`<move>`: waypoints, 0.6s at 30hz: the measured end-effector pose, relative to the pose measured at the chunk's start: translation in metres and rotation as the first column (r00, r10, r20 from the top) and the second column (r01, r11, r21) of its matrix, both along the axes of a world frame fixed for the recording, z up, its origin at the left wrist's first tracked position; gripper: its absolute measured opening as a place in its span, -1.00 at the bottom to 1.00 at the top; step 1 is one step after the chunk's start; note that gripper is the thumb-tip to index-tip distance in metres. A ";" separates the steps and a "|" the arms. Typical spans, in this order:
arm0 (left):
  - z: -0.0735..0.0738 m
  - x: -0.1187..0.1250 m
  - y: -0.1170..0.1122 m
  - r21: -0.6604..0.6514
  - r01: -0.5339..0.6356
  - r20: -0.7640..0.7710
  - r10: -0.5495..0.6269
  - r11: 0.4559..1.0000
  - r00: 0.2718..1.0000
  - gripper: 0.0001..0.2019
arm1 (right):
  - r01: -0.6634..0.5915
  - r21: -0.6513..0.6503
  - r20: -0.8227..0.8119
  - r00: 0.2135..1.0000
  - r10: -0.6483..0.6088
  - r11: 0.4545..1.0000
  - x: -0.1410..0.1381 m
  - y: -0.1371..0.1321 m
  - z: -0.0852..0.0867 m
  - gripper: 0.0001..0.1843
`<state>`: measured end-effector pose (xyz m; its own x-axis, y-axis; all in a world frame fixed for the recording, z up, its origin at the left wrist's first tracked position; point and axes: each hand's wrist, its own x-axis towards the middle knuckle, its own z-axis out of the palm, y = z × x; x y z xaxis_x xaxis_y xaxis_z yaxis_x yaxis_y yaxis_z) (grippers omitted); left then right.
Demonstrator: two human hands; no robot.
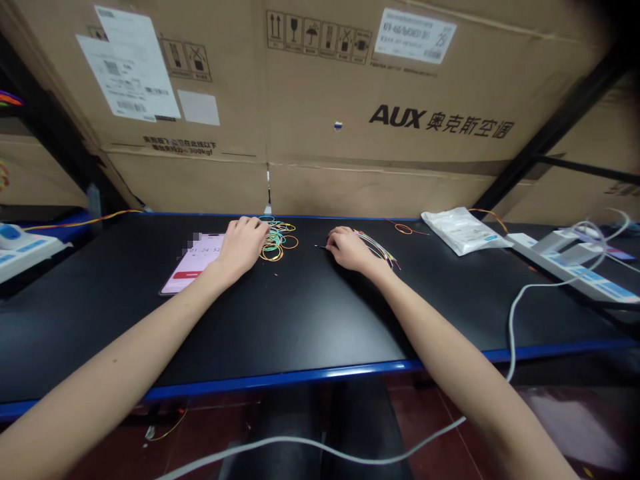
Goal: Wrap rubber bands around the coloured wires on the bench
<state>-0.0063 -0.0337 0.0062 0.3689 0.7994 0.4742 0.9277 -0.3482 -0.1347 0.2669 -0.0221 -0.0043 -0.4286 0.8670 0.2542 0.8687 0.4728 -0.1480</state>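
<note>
Touching a limp tangle of thin coloured wires [279,240], the left hand [241,245] looks loosely open; the right hand [350,249], grip unclear, lies by straighter strands [377,248], easiest pinched at their ends.

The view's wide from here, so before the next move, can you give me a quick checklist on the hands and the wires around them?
1. Left hand on the tangle of coloured thin wires: ok, its fingers rest on the tangle's edge.
2. Right hand holding the fanned bundle of thin wires: cannot tell, the hand lies over the bundle's end and hides any grip.
3. Phone free of the left wrist: cannot tell, the wrist overlaps its edge from this view.
4. Orange wire coil apart from the fanned bundle: ok, a gap of black bench shows between them.
</note>
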 end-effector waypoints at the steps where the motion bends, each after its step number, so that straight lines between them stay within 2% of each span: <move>1: 0.000 -0.001 0.000 -0.002 0.004 0.013 -0.004 1.000 1.000 -0.76 | -0.023 0.010 -0.024 0.999 0.023 1.000 -0.004 -0.002 0.000 -0.82; 4: 0.001 -0.002 -0.002 -0.001 0.020 0.060 -0.019 1.000 0.998 -0.77 | -0.061 0.025 -0.180 0.982 0.064 0.998 -0.012 -0.009 0.002 -0.87; 6: 0.003 0.000 -0.006 0.009 0.034 0.091 -0.035 0.999 0.995 -0.75 | -0.094 -0.026 -0.391 0.917 0.076 0.995 -0.017 -0.012 0.005 -0.89; 7: 0.003 0.001 -0.008 0.014 0.046 0.105 -0.047 0.999 0.993 -0.74 | -0.128 -0.077 -0.525 0.848 0.069 0.989 -0.019 -0.013 0.007 -0.90; 8: 0.004 0.003 -0.012 0.021 0.062 0.123 -0.064 0.998 0.990 -0.74 | -0.187 -0.138 -0.665 0.745 0.049 0.973 -0.022 -0.015 0.009 -0.89; 10: 0.005 0.007 -0.020 0.033 0.122 0.164 -0.126 0.992 0.978 -0.75 | -0.313 -0.260 -0.876 0.475 -0.086 0.913 -0.027 -0.018 0.014 -0.85; 12: 0.005 0.013 -0.029 0.049 0.225 0.210 -0.231 0.973 0.950 -0.77 | -0.390 -0.317 -0.939 0.259 -0.228 0.865 -0.032 -0.022 0.019 -0.83; 13: 0.005 0.016 -0.033 0.049 0.281 0.225 -0.284 0.959 0.932 -0.78 | -0.413 -0.336 -0.941 0.187 -0.283 0.846 -0.034 -0.024 0.022 -0.82; 15: 0.005 0.022 -0.042 0.047 0.366 0.235 -0.366 0.930 0.900 -0.78 | -0.470 -0.366 -0.927 0.111 -0.357 0.803 -0.037 -0.028 0.025 -0.79; 18: 0.004 0.031 -0.052 -0.005 0.462 0.245 -0.447 0.887 0.861 -0.76 | -0.580 -0.398 -0.891 0.062 -0.449 0.711 -0.040 -0.032 0.026 -0.79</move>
